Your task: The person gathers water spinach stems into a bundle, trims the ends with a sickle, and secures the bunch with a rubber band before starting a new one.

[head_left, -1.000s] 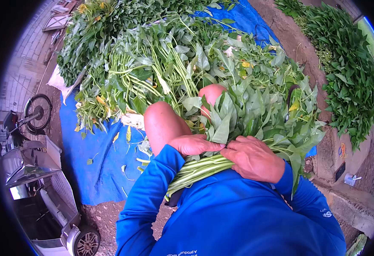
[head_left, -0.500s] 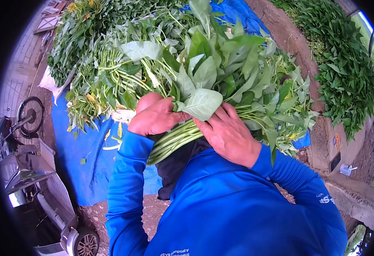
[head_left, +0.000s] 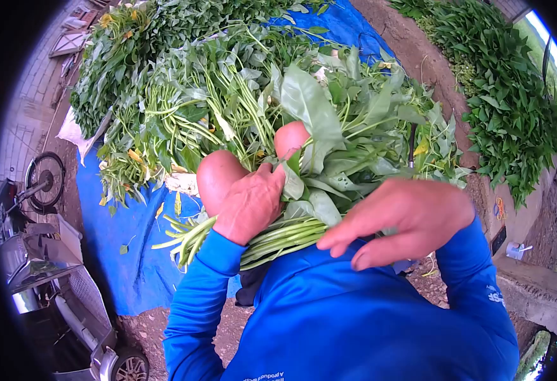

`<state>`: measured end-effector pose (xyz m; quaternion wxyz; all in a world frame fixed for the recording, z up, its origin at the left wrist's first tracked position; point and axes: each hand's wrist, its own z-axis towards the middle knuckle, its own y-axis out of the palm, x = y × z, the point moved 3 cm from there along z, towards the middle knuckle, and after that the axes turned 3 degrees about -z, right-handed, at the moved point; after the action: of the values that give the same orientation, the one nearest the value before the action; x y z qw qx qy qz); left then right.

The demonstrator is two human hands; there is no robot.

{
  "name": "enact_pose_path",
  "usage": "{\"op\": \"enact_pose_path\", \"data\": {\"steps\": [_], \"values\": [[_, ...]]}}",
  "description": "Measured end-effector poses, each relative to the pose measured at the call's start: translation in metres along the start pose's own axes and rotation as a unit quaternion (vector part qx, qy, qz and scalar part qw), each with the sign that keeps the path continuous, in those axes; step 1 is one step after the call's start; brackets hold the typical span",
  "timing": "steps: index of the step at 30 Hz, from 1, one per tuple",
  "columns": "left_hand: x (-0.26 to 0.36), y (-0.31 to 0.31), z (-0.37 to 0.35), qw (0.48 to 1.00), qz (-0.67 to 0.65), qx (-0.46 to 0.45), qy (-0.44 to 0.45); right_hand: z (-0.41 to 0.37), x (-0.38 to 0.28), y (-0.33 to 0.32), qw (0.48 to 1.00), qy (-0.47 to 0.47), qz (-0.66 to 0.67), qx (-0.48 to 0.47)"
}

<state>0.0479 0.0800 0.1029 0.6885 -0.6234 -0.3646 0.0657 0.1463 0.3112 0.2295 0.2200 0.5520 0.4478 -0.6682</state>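
Observation:
A bunch of water spinach (head_left: 288, 240) lies across my lap, its pale green stems pointing left and its broad leaves to the right. My left hand (head_left: 251, 202) is closed over the stems, with the cut ends sticking out past the wrist. My right hand (head_left: 412, 219), slightly blurred, hovers over the right side of the bunch. Its fingers are extended, thumb apart, and nothing shows between them. Both bare knees (head_left: 220, 181) rise just beyond the bunch, the right one partly behind a large leaf.
A large heap of the same greens (head_left: 183, 114) spreads in front of me on a blue tarp (head_left: 126, 254). Another long pile of leaves (head_left: 507, 108) lies at the right beyond a dirt strip. A parked vehicle (head_left: 56, 286) stands at left, and a white cup (head_left: 516, 251) at right.
My right hand has come off the bunch and moved right, toward me. The bunch has shifted left and lies flatter, still under my left hand; both knees now show.

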Motion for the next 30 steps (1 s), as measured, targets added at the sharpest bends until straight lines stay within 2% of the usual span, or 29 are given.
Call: {"op": "enact_pose_path", "data": {"steps": [1, 3, 4, 5, 6, 7, 8, 9, 10, 11, 13, 14, 15, 17, 18, 19, 20, 21, 22, 23, 25, 26, 29, 30], "values": [[0.003, 0.001, -0.001, 1.000, 0.021, -0.007, -0.004, -0.005, 0.001, -0.040, 0.990, -0.044, 0.119, 0.058], [0.013, -0.001, -0.002, 0.999, 0.047, 0.010, -0.002, -0.007, 0.032, -0.145, 0.903, -0.148, 0.300, 0.270], [0.018, -0.002, -0.004, 0.998, 0.060, 0.018, -0.002, 0.001, 0.051, -0.190, 0.860, -0.170, 0.312, 0.366], [0.022, -0.004, -0.004, 0.997, 0.073, 0.028, -0.002, 0.021, 0.068, -0.215, 0.847, -0.130, 0.261, 0.444], [0.023, -0.003, -0.004, 0.996, 0.088, 0.028, -0.008, 0.047, 0.077, -0.200, 0.877, -0.006, 0.120, 0.465], [0.024, -0.003, -0.004, 0.995, 0.093, 0.032, -0.005, 0.073, 0.084, -0.184, 0.883, 0.119, -0.023, 0.454], [0.023, -0.002, -0.004, 0.995, 0.096, 0.039, -0.006, 0.095, 0.107, -0.158, 0.896, 0.171, -0.096, 0.398], [0.021, -0.001, -0.006, 0.994, 0.095, 0.045, -0.013, 0.111, 0.118, -0.117, 0.938, 0.177, -0.026, 0.297], [0.019, 0.000, -0.006, 0.993, 0.108, 0.049, 0.005, 0.114, 0.116, -0.080, 0.952, 0.217, -0.060, 0.206], [0.015, 0.002, -0.008, 0.995, 0.075, 0.063, -0.003, 0.110, 0.117, -0.060, 0.954, 0.208, -0.153, 0.156], [0.008, 0.004, -0.009, 0.996, 0.012, 0.091, -0.015, 0.104, 0.112, -0.021, 0.924, 0.166, -0.338, 0.068], [0.010, 0.001, -0.010, 0.997, -0.003, 0.070, -0.020, 0.099, 0.111, -0.020, 0.922, 0.233, -0.306, 0.049], [0.010, -0.006, -0.012, 0.994, -0.079, 0.067, -0.026, 0.096, 0.101, -0.023, 0.914, 0.300, -0.271, 0.032], [0.004, -0.024, -0.016, 0.972, -0.227, 0.056, -0.033, 0.089, 0.098, -0.021, 0.920, 0.275, -0.271, 0.062], [-0.005, -0.033, -0.021, 0.948, -0.304, 0.011, -0.089, 0.085, 0.098, -0.020, 0.922, 0.263, -0.273, 0.077], [-0.021, -0.035, -0.029, 0.912, -0.394, 0.018, -0.109, 0.080, 0.102, -0.016, 0.922, 0.245, -0.286, 0.096], [-0.039, -0.033, -0.034, 0.845, -0.509, 0.053, -0.154, 0.076, 0.107, -0.011, 0.920, 0.225, -0.300, 0.113], [-0.047, -0.032, -0.033, 0.789, -0.560, 0.078, -0.239, 0.074, 0.109, -0.007, 0.919, 0.202, -0.314, 0.127], [-0.054, -0.032, -0.033, 0.718, -0.607, 0.118, -0.319, 0.073, 0.101, -0.008, 0.919, 0.240, -0.293, 0.113], [-0.061, -0.024, -0.030, 0.711, -0.624, 0.105, -0.306, 0.072, 0.098, -0.007, 0.917, 0.238, -0.298, 0.116], [-0.068, -0.020, -0.028, 0.832, -0.466, 0.011, -0.301, 0.070, 0.096, -0.007, 0.913, 0.237, -0.307, 0.125], [-0.064, -0.021, -0.026, 0.876, -0.420, 0.020, -0.237, 0.070, 0.096, -0.007, 0.913, 0.245, -0.304, 0.115], [-0.056, -0.015, -0.022, 0.886, -0.419, -0.031, -0.196, 0.069, 0.098, -0.008, 0.917, 0.232, -0.299, 0.125], [-0.055, -0.016, -0.023, 0.870, -0.445, -0.046, -0.207, 0.068, 0.098, -0.009, 0.919, 0.227, -0.297, 0.124]]}}
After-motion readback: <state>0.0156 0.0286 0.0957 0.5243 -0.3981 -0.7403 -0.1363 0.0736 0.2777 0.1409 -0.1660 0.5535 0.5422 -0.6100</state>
